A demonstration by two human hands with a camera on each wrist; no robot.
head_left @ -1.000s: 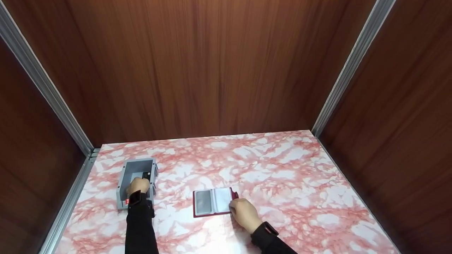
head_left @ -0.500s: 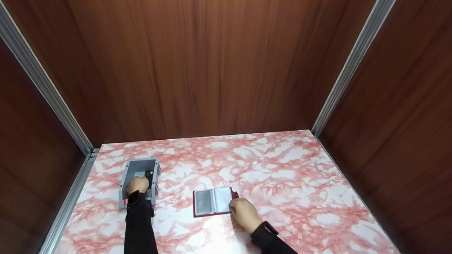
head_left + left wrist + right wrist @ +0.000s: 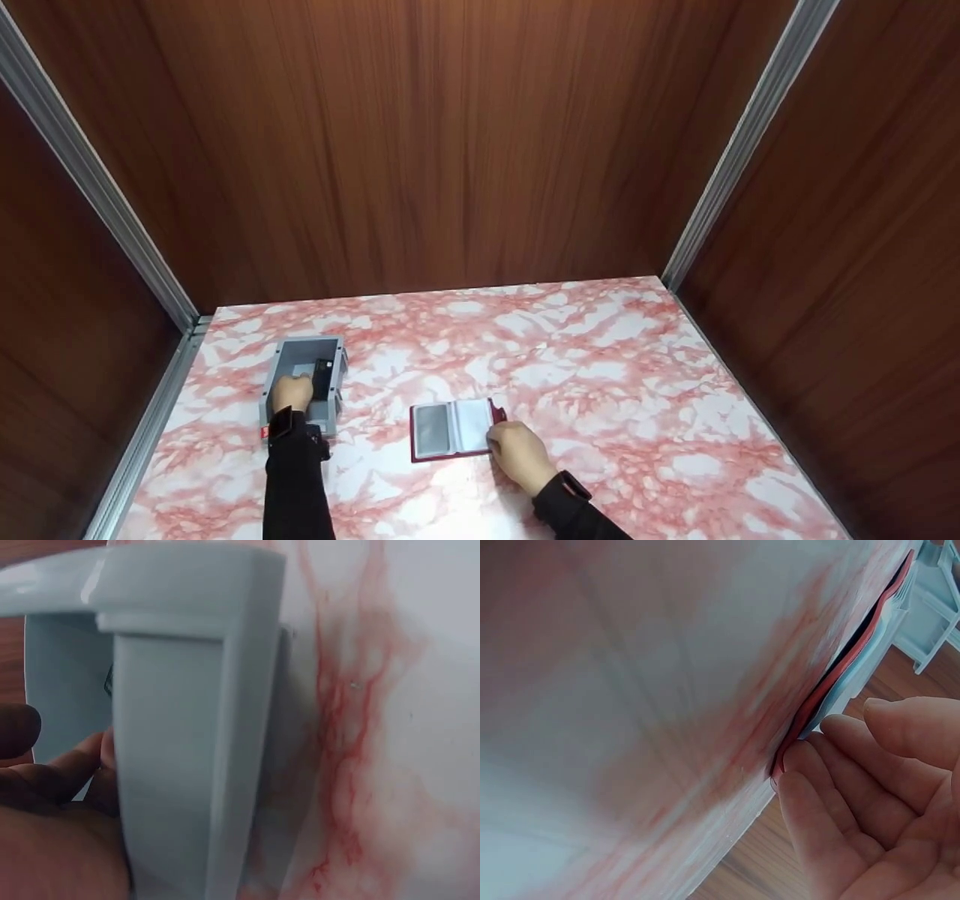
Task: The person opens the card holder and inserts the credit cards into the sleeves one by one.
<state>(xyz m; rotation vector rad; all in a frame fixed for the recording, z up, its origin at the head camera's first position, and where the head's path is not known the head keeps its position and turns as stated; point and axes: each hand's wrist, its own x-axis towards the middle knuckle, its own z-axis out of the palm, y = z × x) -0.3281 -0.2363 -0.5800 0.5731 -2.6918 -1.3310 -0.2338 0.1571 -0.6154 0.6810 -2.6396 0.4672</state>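
Note:
A grey plastic bin stands on the left of the table. My left hand reaches down into it, and the bin wall partly hides the fingers in the left wrist view. A black flat item lies inside, right of that hand; I cannot tell what the fingers hold. In the middle, a dark red card holder lies spread open, clear sleeves facing up. My right hand is at its right edge. In the right wrist view, its bent fingertips touch the red cover, and the thumb stands apart.
A pink-and-white marbled tabletop carries everything. Brown wood-grain panels with grey metal corner posts rise at the back and both sides. A small red label shows at the bin's near left corner.
The grey bin has slid to the right in small steps, and more of the black item shows beside my left hand. My right hand and the card holder have stayed put.

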